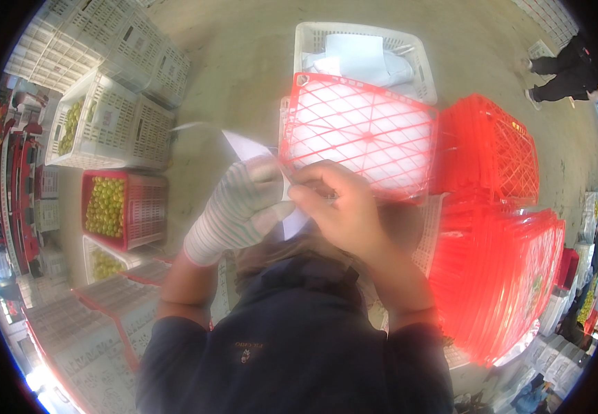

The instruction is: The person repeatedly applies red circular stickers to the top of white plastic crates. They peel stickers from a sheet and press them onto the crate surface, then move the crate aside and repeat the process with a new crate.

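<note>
My left hand (247, 204), in a striped knit glove, grips a white paper-like sheet (244, 146) that sticks out above and below the fingers. My bare right hand (338, 199) pinches the same sheet's edge between thumb and fingertips, close beside the glove. Both hands are in front of my chest. Just beyond them lies a red plastic lattice lid or crate (368, 137), with white material showing through its grid. What the sheet is made of cannot be told for certain.
A white plastic basket (428, 77) with folded pale sheets (356, 54) stands behind the lattice. Stacked red plastic crates or lids (485, 290) rise at right. At left are white crates (107, 119) and a red crate (131, 202) of green round fruit (105, 204). A person (563, 72) stands far right.
</note>
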Demonstrator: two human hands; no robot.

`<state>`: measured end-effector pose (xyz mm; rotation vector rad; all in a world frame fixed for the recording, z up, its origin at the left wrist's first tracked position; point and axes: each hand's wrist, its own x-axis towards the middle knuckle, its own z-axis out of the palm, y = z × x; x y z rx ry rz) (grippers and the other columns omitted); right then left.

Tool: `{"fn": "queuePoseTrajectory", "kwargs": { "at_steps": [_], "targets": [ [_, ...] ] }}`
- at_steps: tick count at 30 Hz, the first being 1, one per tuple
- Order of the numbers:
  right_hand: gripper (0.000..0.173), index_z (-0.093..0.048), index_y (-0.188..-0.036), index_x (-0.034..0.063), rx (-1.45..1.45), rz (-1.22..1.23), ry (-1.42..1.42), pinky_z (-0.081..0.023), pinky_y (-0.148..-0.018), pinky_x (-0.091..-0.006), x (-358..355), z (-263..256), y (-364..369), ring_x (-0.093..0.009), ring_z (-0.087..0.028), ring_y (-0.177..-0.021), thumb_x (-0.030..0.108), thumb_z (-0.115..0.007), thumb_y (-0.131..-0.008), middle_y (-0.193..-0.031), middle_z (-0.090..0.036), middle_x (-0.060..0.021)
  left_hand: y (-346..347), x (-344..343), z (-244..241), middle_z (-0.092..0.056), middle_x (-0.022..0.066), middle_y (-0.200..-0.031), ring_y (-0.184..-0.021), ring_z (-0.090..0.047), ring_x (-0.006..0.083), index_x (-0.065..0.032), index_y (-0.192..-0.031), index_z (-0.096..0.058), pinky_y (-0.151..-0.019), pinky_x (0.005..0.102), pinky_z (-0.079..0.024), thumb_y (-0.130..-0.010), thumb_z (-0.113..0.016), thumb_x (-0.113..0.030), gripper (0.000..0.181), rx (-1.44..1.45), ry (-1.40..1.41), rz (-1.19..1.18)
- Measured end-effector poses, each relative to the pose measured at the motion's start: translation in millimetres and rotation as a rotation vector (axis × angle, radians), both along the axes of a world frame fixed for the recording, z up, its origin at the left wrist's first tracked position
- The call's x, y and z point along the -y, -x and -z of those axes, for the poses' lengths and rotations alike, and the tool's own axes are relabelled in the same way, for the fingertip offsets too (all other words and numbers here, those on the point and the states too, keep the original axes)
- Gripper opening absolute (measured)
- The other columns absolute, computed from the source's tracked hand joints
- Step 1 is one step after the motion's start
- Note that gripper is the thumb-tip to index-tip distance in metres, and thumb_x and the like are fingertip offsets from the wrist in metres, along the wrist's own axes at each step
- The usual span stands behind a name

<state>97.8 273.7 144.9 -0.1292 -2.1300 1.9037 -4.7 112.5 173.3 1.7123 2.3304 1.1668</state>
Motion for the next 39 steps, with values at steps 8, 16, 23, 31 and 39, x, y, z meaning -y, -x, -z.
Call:
{"fn": "queuePoseTrajectory", "kwargs": {
  "at_steps": [8,16,23,31,39],
  "targets": [
    [0.018,-0.067,-0.098,0.0013,0.019,0.099,-0.149,-0.053,-0.068,-0.0344,1,8,-1,-0.025,-0.067,-0.076,0.018,-0.066,-0.091,-0.087,-0.068,-0.0130,-3,-4,9,-0.062,0.0119,-0.092,-0.082,-0.061,0.0340,-0.0018,-0.086,-0.065,-0.069,0.0426,-0.049,-0.074,-0.074,-0.018,0.022,0.014,0.019,-0.032],
    [0.020,-0.067,-0.097,0.0008,0.005,0.092,-0.054,-0.052,-0.067,-0.0362,3,7,-3,-0.027,-0.066,-0.074,0.020,-0.066,-0.092,-0.084,-0.066,-0.0133,-2,-7,9,-0.060,0.0135,-0.090,-0.079,-0.059,0.0358,-0.0023,-0.087,-0.063,-0.066,0.0439,-0.047,-0.073,-0.073,-0.017,0.022,-0.013,0.051,0.011],
    [0.022,-0.067,-0.096,-0.0003,0.063,0.090,-0.057,-0.050,-0.065,-0.0367,2,11,-3,-0.028,-0.064,-0.072,0.022,-0.065,-0.093,-0.082,-0.065,-0.0145,-4,-4,18,-0.060,0.0150,-0.089,-0.078,-0.059,0.0375,-0.0040,-0.099,-0.061,-0.067,0.0437,-0.048,-0.074,-0.076,-0.016,0.032,0.025,0.047,-0.034],
    [0.023,-0.066,-0.096,-0.0012,0.107,0.100,0.016,-0.047,-0.067,-0.0359,-2,14,-4,-0.026,-0.060,-0.071,0.021,-0.058,-0.098,-0.080,-0.062,-0.0160,-6,-7,13,-0.060,0.0151,-0.089,-0.078,-0.059,0.0372,-0.0037,-0.102,-0.061,-0.070,0.0428,-0.049,-0.075,-0.075,-0.018,0.034,0.001,0.110,-0.018],
    [0.028,-0.066,-0.103,-0.0029,-0.011,0.316,0.876,-0.047,-0.080,-0.0288,-13,64,10,-0.015,-0.058,-0.088,0.022,-0.053,-0.102,-0.094,-0.066,-0.0055,-13,22,35,-0.068,0.0091,-0.111,-0.093,-0.064,0.0196,0.0038,-0.106,-0.068,-0.082,0.0352,-0.053,-0.083,-0.069,-0.012,0.028,0.881,-0.281,-0.353]
  ]
}}
